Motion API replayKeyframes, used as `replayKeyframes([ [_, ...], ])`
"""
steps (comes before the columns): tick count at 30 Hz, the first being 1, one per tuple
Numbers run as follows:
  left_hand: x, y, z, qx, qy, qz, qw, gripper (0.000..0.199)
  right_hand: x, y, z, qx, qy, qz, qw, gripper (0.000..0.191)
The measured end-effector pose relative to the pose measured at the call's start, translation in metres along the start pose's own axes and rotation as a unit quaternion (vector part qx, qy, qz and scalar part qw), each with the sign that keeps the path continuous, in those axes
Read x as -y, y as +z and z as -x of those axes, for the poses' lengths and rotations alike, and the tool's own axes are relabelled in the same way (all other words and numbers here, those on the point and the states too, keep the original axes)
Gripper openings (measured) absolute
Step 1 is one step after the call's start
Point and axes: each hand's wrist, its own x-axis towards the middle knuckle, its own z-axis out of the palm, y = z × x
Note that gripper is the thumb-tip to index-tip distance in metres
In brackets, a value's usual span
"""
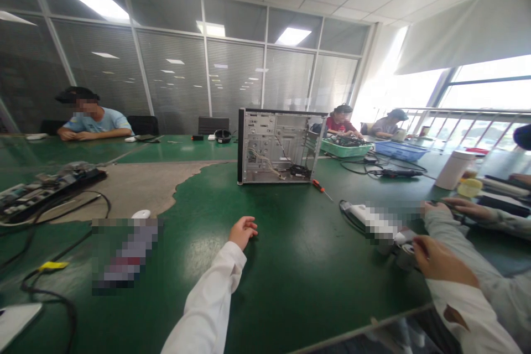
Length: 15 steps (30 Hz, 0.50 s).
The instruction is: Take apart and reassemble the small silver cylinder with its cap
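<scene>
On the green tabletop [282, 265], my left hand [244, 232] lies near the middle, fingers loosely bent and apart, holding nothing. My right hand [446, 263] is at the right, its bent fingers against the side of a small grey cylinder [405, 257]; its fingertips are partly hidden. Beyond my hands an open computer case [282, 146] stands upright, showing its metal frame and loose cables. An orange-handled screwdriver [318, 186] lies by its lower right corner. A white device [367, 218], partly blurred out, lies with a black cable left of my right hand.
Another person's hands [460, 207] and grey sleeves are just beyond my right hand. Green [347, 147] and blue [400, 151] baskets and a white bottle [454, 170] stand back right. Electronics [50, 188] and cables fill the left. A dark panel [398, 337] lies at the front edge.
</scene>
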Motion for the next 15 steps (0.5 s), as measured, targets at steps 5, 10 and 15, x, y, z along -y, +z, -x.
replayKeyframes([
  [5, 0.000, 0.000, 0.000, -0.001, -0.002, -0.002, 1.000, 0.029, 0.003, -0.001, -0.004, 0.087, -0.004, 0.051, 0.995, 0.018],
  [10, -0.001, 0.000, 0.000, -0.001, -0.003, -0.003, 1.000, 0.029, 0.017, -0.006, 0.005, 0.049, -0.002, 0.074, 0.996, 0.017],
  [15, -0.002, 0.001, 0.001, 0.001, -0.003, -0.001, 1.000, 0.029, 0.012, -0.004, 0.006, 0.034, -0.014, 0.071, 0.997, 0.017],
])
